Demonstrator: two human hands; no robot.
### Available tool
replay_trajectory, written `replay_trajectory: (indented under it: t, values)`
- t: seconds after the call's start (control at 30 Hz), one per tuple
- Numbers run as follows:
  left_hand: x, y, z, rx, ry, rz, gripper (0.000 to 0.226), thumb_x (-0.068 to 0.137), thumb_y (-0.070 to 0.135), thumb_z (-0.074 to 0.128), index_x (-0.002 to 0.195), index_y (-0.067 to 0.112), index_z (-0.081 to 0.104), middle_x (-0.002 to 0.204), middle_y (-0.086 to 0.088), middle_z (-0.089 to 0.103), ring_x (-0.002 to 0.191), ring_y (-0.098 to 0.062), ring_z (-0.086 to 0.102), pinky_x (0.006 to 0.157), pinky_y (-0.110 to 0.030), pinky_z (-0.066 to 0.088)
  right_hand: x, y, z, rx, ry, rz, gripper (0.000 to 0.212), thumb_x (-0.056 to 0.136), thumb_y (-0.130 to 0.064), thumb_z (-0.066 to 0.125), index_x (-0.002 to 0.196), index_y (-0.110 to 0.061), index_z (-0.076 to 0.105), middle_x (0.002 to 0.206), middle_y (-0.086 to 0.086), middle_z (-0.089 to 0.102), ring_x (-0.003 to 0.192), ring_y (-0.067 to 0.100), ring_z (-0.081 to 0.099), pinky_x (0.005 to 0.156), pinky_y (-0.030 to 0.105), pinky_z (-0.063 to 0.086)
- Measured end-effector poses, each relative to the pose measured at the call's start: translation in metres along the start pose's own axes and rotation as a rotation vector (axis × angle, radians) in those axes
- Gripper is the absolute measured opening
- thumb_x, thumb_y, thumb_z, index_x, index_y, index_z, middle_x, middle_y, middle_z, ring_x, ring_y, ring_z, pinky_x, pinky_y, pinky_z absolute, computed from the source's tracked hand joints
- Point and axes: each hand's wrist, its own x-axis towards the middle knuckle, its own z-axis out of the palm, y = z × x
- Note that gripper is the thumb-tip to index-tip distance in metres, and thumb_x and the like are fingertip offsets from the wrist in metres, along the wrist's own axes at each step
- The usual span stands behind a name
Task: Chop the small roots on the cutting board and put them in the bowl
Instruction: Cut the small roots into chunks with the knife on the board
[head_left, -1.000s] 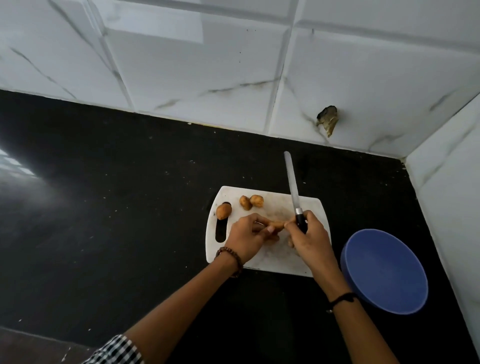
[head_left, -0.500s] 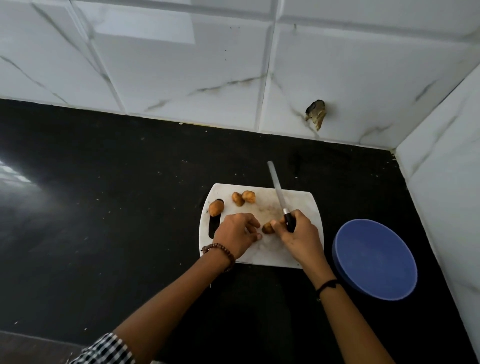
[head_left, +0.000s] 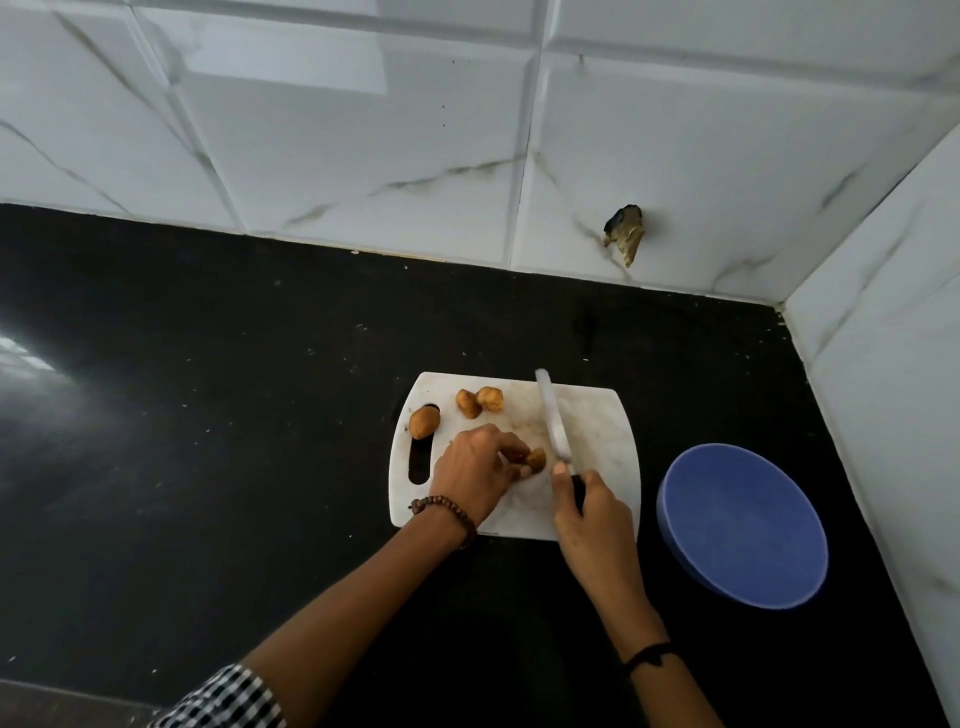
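Note:
A white cutting board (head_left: 602, 431) lies on the black counter. My left hand (head_left: 475, 470) pins a small brown root (head_left: 535, 460) to the board with its fingertips. My right hand (head_left: 589, 506) grips the dark handle of a knife (head_left: 551, 415), whose pale blade lies just right of that root and points to the far edge. Two small roots (head_left: 479, 401) sit together near the board's far edge. Another root (head_left: 423, 422) rests at the top of the board's handle slot. The blue bowl (head_left: 743, 525) stands to the right of the board and looks empty.
White marble-look tiled walls close the back and the right side, meeting in a corner. A chipped hole (head_left: 625, 234) marks the back wall. The black counter (head_left: 208, 441) stretches wide to the left of the board. A checked sleeve shows at the bottom edge.
The knife blade has come down from a raised slant to lie close beside the held root. My left hand has pressed that root down onto the board.

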Motion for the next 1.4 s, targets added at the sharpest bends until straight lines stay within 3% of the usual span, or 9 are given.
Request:
replay_trajectory:
  t: [0.33,0.47,0.63,0.83,1.13,1.3,1.4]
  values:
    - [0.015,0.008,0.007,0.015,-0.012,0.002,0.016,0.084,0.027,0.07,0.1,0.031,0.074,0.1,0.011,0.066,0.088,-0.008,0.06,0.08,-0.032,0.054,-0.011,0.001,-0.001,-0.049,-0.035,0.031,0.036,0.104,-0.049,0.032,0.101,-0.02,0.053,0.078,-0.003,0.06,0.063,0.006,0.059,0.048,0.014,0.038]
    - [0.015,0.007,0.01,0.027,-0.019,0.005,0.019,0.084,0.028,0.07,0.103,0.027,0.073,0.101,0.01,0.065,0.09,-0.007,0.06,0.083,-0.027,0.053,-0.013,0.002,0.002,-0.101,-0.069,0.03,0.036,0.104,-0.05,0.03,0.104,-0.021,0.05,0.082,-0.003,0.062,0.07,0.009,0.063,0.055,0.017,0.044]
    - [0.016,0.007,0.01,0.024,-0.001,-0.002,0.019,0.086,0.027,0.068,0.104,0.023,0.073,0.1,0.012,0.065,0.088,-0.004,0.058,0.078,-0.017,0.046,-0.018,0.004,0.011,-0.156,-0.035,0.029,0.033,0.104,-0.048,0.028,0.104,-0.021,0.047,0.078,-0.003,0.062,0.063,0.01,0.061,0.053,0.021,0.045]
    - [0.018,0.005,0.012,0.042,-0.004,-0.044,0.017,0.085,0.03,0.069,0.101,0.025,0.072,0.1,0.014,0.066,0.092,-0.006,0.062,0.081,-0.028,0.054,-0.017,0.0,0.015,-0.359,-0.08,0.021,0.028,0.106,-0.045,0.024,0.111,-0.024,0.041,0.091,-0.004,0.061,0.081,0.01,0.064,0.075,0.028,0.057]
    - [0.02,0.008,0.005,0.085,-0.023,-0.035,0.013,0.084,0.028,0.071,0.097,0.028,0.073,0.098,0.016,0.067,0.093,-0.005,0.06,0.074,-0.026,0.054,-0.011,-0.011,0.013,-0.412,-0.143,0.047,0.032,0.106,-0.044,0.024,0.116,-0.02,0.042,0.103,0.003,0.063,0.092,0.018,0.065,0.084,0.036,0.056]
    - [0.019,0.012,0.004,0.038,-0.019,-0.054,0.013,0.085,0.025,0.07,0.097,0.022,0.072,0.099,0.014,0.068,0.092,-0.003,0.059,0.076,-0.022,0.05,-0.001,-0.021,0.01,-0.413,-0.183,0.079,0.035,0.107,-0.045,0.024,0.119,-0.017,0.043,0.096,-0.001,0.052,0.085,0.015,0.057,0.074,0.03,0.048]
    - [0.018,0.013,0.006,0.028,-0.011,-0.047,0.013,0.085,0.023,0.07,0.097,0.022,0.072,0.099,0.014,0.068,0.093,-0.005,0.06,0.079,-0.023,0.05,-0.001,-0.023,0.007,-0.429,-0.207,0.084,0.036,0.106,-0.045,0.022,0.119,-0.018,0.042,0.097,-0.001,0.054,0.086,0.017,0.061,0.076,0.032,0.052]
